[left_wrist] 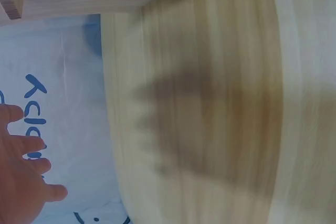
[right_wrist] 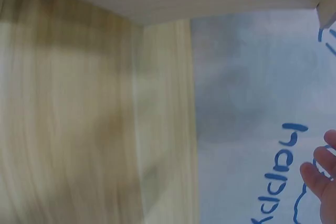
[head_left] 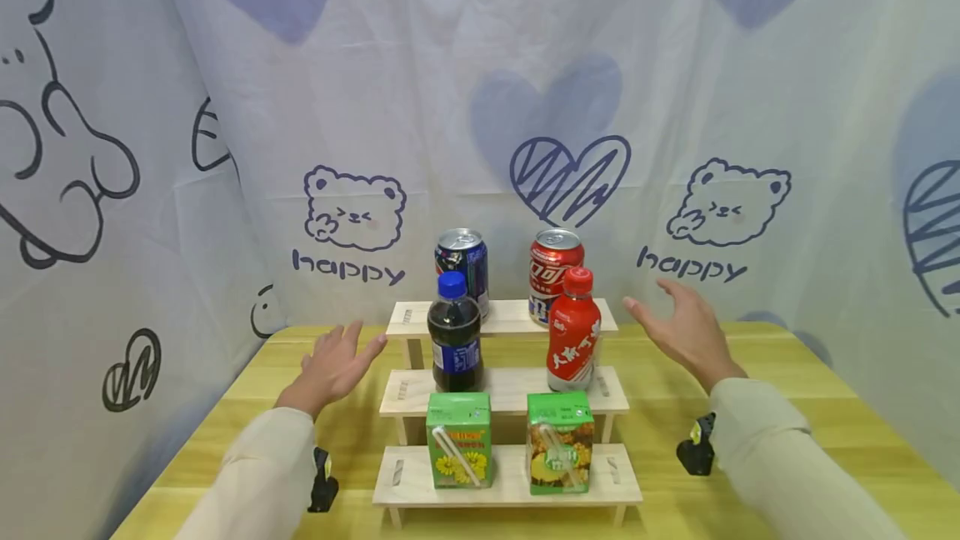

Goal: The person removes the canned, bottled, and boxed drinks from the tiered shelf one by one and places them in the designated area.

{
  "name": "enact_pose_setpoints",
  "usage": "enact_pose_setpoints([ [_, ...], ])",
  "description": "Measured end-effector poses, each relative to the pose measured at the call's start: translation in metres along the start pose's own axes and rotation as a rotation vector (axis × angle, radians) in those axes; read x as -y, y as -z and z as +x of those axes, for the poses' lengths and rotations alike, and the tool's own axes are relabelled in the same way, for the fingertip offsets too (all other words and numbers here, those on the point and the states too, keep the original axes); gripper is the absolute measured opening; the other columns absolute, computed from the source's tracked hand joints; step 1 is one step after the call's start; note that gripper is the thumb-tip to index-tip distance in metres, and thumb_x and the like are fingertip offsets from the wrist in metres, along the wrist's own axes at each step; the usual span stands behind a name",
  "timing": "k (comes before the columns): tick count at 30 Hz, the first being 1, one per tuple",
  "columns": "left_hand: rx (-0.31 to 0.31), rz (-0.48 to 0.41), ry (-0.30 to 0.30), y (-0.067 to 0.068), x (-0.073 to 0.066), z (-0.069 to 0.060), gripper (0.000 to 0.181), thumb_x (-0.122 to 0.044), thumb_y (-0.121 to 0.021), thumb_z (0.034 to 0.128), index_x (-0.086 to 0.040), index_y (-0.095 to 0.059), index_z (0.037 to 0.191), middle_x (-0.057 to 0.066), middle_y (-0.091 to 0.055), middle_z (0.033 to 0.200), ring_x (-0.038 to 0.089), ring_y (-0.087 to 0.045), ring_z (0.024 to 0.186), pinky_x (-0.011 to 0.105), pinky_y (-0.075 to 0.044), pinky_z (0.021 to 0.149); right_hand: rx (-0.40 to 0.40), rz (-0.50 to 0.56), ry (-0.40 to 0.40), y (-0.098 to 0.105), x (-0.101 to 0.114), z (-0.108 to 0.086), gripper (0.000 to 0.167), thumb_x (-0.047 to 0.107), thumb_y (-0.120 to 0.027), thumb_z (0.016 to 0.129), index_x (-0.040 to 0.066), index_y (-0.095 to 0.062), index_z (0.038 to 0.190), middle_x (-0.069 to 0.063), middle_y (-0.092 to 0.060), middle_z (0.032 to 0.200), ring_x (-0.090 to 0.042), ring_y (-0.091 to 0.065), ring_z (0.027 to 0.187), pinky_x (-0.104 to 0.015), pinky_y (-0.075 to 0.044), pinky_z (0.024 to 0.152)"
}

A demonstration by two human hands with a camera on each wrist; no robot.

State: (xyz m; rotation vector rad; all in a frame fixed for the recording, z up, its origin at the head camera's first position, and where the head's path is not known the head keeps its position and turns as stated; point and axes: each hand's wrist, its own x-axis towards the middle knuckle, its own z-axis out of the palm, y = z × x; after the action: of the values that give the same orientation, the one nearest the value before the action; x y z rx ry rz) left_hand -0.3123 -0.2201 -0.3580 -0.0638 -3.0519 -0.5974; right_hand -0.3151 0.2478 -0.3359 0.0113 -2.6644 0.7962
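Observation:
My left hand (head_left: 335, 367) hovers left of a three-step wooden rack (head_left: 510, 486), fingers spread and holding nothing. On the rack's other side my right hand (head_left: 686, 332) is also spread, apart from everything. The top step bears a dark blue can (head_left: 472, 261) and a red cola can (head_left: 556, 261). A dark cola bottle with a blue cap (head_left: 455, 340) and a red bottle (head_left: 574, 336) stand on the middle step. Two green drink cartons with straws, a left carton (head_left: 460, 440) and a right carton (head_left: 560, 444), occupy the bottom step.
The rack stands on a yellow wood-grain table (head_left: 750, 482). Behind and to the left hangs a white cloth (head_left: 442, 107) printed with hearts and bears. Black wrist devices, one left (head_left: 322, 482) and one right (head_left: 697, 447), sit at the sleeves.

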Motion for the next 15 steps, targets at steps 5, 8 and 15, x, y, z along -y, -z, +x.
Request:
enact_pose_setpoints([
  [5, 0.007, -0.123, -0.016, -0.009, 0.004, -0.005, 0.093, -0.069, -0.016, 0.0917, 0.005, -0.016, 0.147, 0.034, -0.018, 0.148, 0.052, -0.017, 0.135, 0.065, -0.018, 0.107, -0.024, 0.09, 0.017, -0.003, 0.008, -0.001, 0.09, 0.066, -0.048, 0.085, 0.002, -0.03, 0.145, -0.025, -0.034, 0.146, -0.045, -0.033, 0.131, -0.063, -0.03, 0.102],
  [8, 0.022, -0.216, -0.01, -0.013, 0.006, -0.007, 0.092, -0.068, -0.017, 0.0926, 0.007, -0.015, 0.147, 0.032, -0.017, 0.149, 0.05, -0.016, 0.136, 0.061, -0.016, 0.11, -0.018, 0.132, -0.001, -0.002, 0.015, -0.001, 0.091, 0.067, -0.049, 0.084, 0.004, -0.029, 0.146, -0.024, -0.034, 0.146, -0.044, -0.034, 0.131, -0.062, -0.033, 0.101],
  [15, 0.035, -0.391, -0.013, -0.021, 0.007, -0.018, 0.085, -0.06, -0.022, 0.0966, 0.01, -0.021, 0.144, 0.03, -0.022, 0.149, 0.047, -0.017, 0.138, 0.058, -0.016, 0.112, -0.002, 0.251, -0.026, 0.0, 0.03, -0.002, 0.091, 0.066, -0.054, 0.083, 0.007, -0.028, 0.147, -0.021, -0.033, 0.148, -0.041, -0.033, 0.133, -0.056, -0.038, 0.101],
])
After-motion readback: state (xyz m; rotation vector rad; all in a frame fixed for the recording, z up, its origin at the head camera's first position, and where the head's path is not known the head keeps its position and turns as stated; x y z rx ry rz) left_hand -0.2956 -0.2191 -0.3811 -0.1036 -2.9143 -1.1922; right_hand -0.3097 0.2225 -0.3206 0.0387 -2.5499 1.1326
